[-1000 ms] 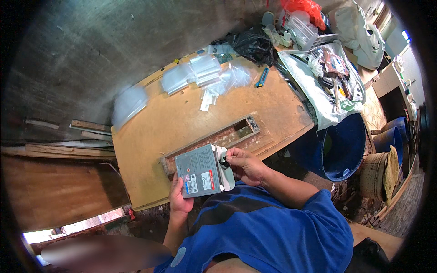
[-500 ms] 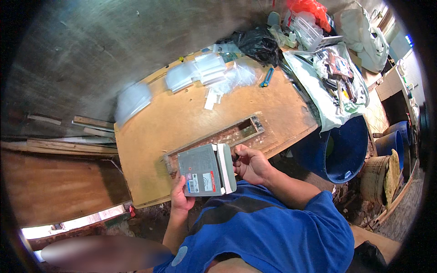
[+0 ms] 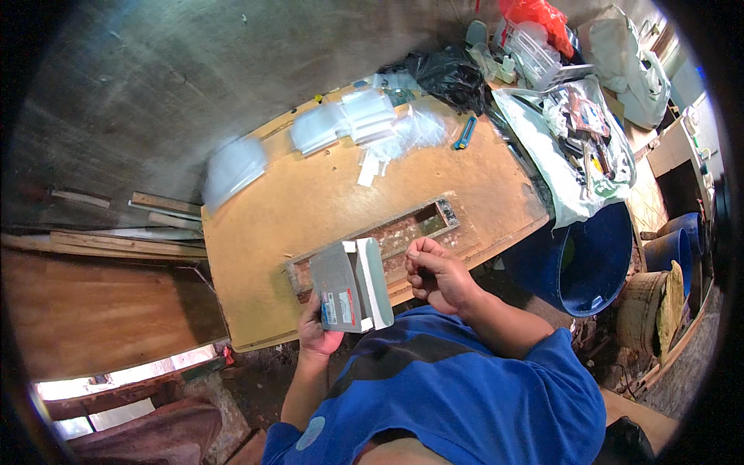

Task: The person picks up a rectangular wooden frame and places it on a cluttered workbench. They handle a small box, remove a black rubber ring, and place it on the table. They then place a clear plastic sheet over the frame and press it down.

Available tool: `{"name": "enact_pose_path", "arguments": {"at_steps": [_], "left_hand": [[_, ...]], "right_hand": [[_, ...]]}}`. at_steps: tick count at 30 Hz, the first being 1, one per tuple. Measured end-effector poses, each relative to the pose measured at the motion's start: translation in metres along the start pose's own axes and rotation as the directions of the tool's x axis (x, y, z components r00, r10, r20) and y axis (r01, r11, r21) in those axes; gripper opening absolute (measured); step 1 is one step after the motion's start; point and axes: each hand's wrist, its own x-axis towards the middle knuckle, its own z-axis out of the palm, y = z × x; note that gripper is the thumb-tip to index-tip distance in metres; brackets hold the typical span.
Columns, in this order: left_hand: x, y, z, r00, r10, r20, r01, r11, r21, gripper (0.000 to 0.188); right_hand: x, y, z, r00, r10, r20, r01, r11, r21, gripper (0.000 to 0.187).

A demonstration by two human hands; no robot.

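A grey cardboard box (image 3: 332, 273) with a barcode label and an open end flap (image 3: 377, 283) is tilted above the near edge of the wooden table. My left hand (image 3: 318, 329) grips its lower left side, the fingers partly hidden beneath. To the right of the flap, clear of the box, my right hand (image 3: 443, 280) is closed with its fingers curled in and thumb against them. Anything inside those fingers is too hidden to make out. Behind the box, a narrow wooden frame (image 3: 372, 230) with a rectangular opening lies on the table.
Stacks of clear plastic sleeves (image 3: 318, 128) lie along the far side of the table (image 3: 263, 263), near a blue utility knife (image 3: 465, 133) and a black plastic bag (image 3: 449, 77). At right are a white sack holding tools (image 3: 535, 132) and a blue barrel (image 3: 593, 263).
My right hand has drawn away from the box's open end, to the right, and its fingers have curled in. The box has turned slightly in my left hand.
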Motion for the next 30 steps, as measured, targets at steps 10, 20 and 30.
{"name": "enact_pose_path", "arguments": {"at_steps": [10, 20, 30], "left_hand": [[0.011, 0.028, 0.012, 0.956, 0.292, -0.024, -0.235, 0.813, 0.532, 0.046], [0.012, 0.015, 0.024, 0.970, 0.242, -0.016, -0.194, 0.814, 0.547, 0.056], [-0.003, 0.010, 0.088, 0.926, 0.326, 0.191, -0.290, 0.288, 0.913, 0.059]], "right_hand": [[0.010, 0.008, 0.001, 0.980, -0.153, -0.128, 0.088, 0.908, -0.411, 0.016], [0.008, 0.002, 0.003, 0.997, 0.009, 0.072, 0.015, 0.946, -0.325, 0.014], [0.054, 0.058, -0.027, 0.995, 0.096, 0.023, -0.092, 0.983, -0.158, 0.014]]}}
